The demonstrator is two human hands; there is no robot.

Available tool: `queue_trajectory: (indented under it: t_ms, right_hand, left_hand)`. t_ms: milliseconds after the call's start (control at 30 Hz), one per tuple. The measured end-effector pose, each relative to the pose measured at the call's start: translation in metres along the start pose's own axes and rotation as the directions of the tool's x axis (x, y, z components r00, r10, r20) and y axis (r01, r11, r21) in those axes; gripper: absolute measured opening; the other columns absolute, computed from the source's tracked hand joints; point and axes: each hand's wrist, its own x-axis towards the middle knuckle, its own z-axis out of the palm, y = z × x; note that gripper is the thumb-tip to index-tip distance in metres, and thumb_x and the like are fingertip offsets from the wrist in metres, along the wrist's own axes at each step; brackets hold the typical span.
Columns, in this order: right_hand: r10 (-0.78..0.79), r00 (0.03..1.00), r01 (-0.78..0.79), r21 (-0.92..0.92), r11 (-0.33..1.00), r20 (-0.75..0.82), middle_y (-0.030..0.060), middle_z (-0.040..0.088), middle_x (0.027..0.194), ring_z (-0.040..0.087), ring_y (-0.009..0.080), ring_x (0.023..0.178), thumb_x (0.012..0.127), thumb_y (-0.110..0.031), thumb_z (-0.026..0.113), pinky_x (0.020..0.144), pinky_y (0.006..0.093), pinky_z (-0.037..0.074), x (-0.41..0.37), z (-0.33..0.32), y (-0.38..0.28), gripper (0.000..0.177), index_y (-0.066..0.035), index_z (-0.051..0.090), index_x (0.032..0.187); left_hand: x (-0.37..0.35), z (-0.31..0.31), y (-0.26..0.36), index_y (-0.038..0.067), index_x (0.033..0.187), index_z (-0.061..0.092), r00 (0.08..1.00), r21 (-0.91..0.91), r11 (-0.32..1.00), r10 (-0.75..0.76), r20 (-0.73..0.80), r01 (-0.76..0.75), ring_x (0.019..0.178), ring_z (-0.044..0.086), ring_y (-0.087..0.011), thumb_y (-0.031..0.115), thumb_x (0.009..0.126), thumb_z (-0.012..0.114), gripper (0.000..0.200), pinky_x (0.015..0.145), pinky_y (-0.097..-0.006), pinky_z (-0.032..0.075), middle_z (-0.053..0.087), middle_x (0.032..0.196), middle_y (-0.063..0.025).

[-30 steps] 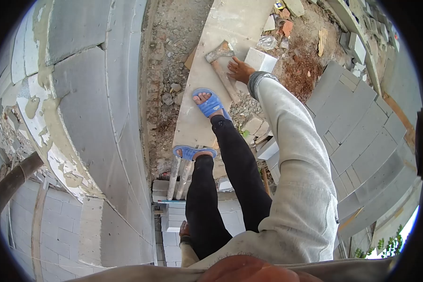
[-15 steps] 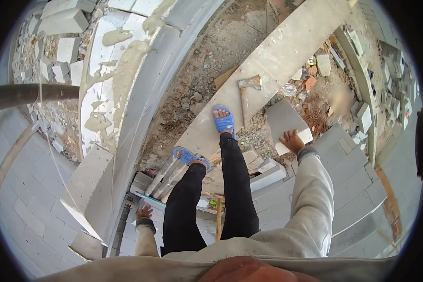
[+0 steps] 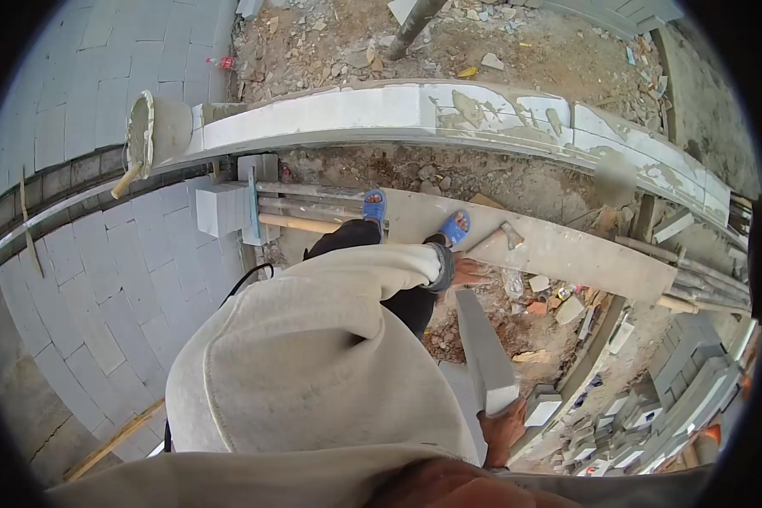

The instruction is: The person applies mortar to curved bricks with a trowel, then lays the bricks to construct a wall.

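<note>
A long grey block (image 3: 485, 347) stands out from the rubble at the lower right, its pale end face towards me. My right hand (image 3: 504, 429) is wrapped round that near end. Just beyond the block's far end, my left hand (image 3: 470, 273) reaches out with its fingers spread, holding nothing; whether it touches the block is not clear. Above my left hand, a hatchet (image 3: 504, 240) lies on the pale plank (image 3: 576, 252), and my feet in blue sandals (image 3: 455, 228) rest on the same plank.
A low block wall (image 3: 339, 114) with smeared mortar crosses the view beyond the plank. A bucket (image 3: 169, 129) sits at its left end. Metal poles (image 3: 309, 203) lie under the plank's left end. Stacked blocks (image 3: 118, 288) fill the left; loose blocks (image 3: 618, 427) lie lower right.
The view has turned and my body leans right. My left hand has come across from beside my legs to near the block. My right hand now grips the block's end, which is raised.
</note>
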Motion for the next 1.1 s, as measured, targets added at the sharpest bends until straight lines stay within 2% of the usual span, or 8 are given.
queue_trajectory:
  t_ms: [200,367,500,667,800,900,967,1100]
  right_hand:
    - [-0.230,0.971,0.222,-0.099,0.970,-0.073,0.0159,0.056,0.096,0.060,0.0396,0.087,0.042,-0.024,0.083,0.072,0.0482,0.051,-0.124,-0.183,-0.063,0.077,-0.003,0.048,0.107]
    - [-0.359,0.913,0.336,-0.141,0.931,-0.193,0.0164,0.057,0.111,0.061,0.0370,0.100,0.044,-0.027,0.086,0.082,0.0460,0.051,-0.208,-0.280,-0.113,0.089,-0.003,0.047,0.120]
    - [-0.295,0.902,0.263,-0.139,0.955,-0.315,0.0161,0.056,0.116,0.059,0.0357,0.104,0.047,-0.027,0.086,0.087,0.0449,0.048,-0.258,-0.334,-0.081,0.089,-0.004,0.048,0.124]
    - [-0.141,0.885,0.204,0.096,0.974,-0.443,0.0158,0.054,0.122,0.058,0.0340,0.109,0.051,-0.028,0.086,0.094,0.0435,0.045,-0.281,-0.369,-0.030,0.089,-0.005,0.048,0.128]
    - [-0.601,0.732,0.411,-0.495,0.765,-0.321,0.0119,0.063,0.111,0.060,0.0280,0.104,0.060,-0.020,0.083,0.089,0.0397,0.047,-0.193,-0.389,-0.078,0.059,-0.005,0.062,0.113]
    - [-0.384,0.834,0.417,-0.004,0.909,-0.397,0.0072,0.070,0.087,0.064,0.0246,0.097,0.062,-0.015,0.082,0.092,0.0383,0.045,-0.146,-0.392,-0.185,0.030,-0.005,0.071,0.088]
    - [-0.424,0.840,0.476,0.086,0.875,-0.338,0.0129,0.068,0.105,0.062,0.0278,0.102,0.059,-0.018,0.084,0.092,0.0412,0.045,-0.070,-0.397,-0.175,0.051,-0.002,0.067,0.104]
    - [-0.689,0.152,0.580,-0.500,0.643,-0.709,0.0232,0.051,0.136,0.048,0.0388,0.126,0.054,-0.024,0.087,0.107,0.0491,0.036,-0.072,-0.387,-0.307,0.111,0.000,0.028,0.145]
  left_hand:
    - [-0.029,-0.024,0.102,0.022,0.156,-0.002,0.919,0.149,0.915,0.388,-0.072,-0.375,0.148,0.010,-0.0356,0.055,0.038,0.092,0.155,0.112,-0.0639,0.020,0.012,0.160,-0.0143]
    - [-0.050,-0.072,0.143,0.004,0.135,0.040,0.555,0.123,0.793,0.518,-0.651,-0.597,0.116,0.051,-0.0382,0.039,0.046,0.088,0.107,0.096,-0.0533,0.043,0.049,0.123,-0.0187]
    - [-0.163,-0.153,0.201,0.001,0.125,0.045,0.684,0.028,0.871,0.405,-0.606,-0.491,0.109,0.056,-0.0358,0.032,0.042,0.087,0.099,0.089,-0.0516,0.046,0.052,0.117,-0.0198]
    - [-0.345,-0.221,0.255,-0.002,0.121,0.048,0.566,0.223,0.939,0.335,-0.753,-0.260,0.107,0.056,-0.0369,0.029,0.043,0.086,0.092,0.090,-0.0465,0.045,0.053,0.114,-0.0199]
    - [-0.463,-0.269,0.280,-0.005,0.124,0.046,0.595,0.329,0.944,0.248,-0.765,0.029,0.105,0.055,-0.0382,0.030,0.047,0.084,0.092,0.091,-0.0463,0.043,0.053,0.114,-0.0216]
    - [-0.529,-0.318,0.295,-0.006,0.127,0.044,0.708,0.314,0.904,0.017,-0.706,0.290,0.110,0.053,-0.0394,0.029,0.049,0.080,0.092,0.096,-0.0456,0.043,0.052,0.117,-0.0236]
    - [-0.558,-0.345,0.290,-0.006,0.130,0.043,0.654,0.355,0.833,-0.012,-0.757,0.425,0.112,0.053,-0.0393,0.028,0.049,0.079,0.095,0.098,-0.0453,0.042,0.052,0.119,-0.0240]
    - [-0.595,-0.369,0.273,-0.005,0.134,0.042,0.512,0.478,0.577,0.116,-0.851,0.663,0.112,0.054,-0.0391,0.028,0.048,0.078,0.099,0.101,-0.0449,0.042,0.052,0.124,-0.0244]
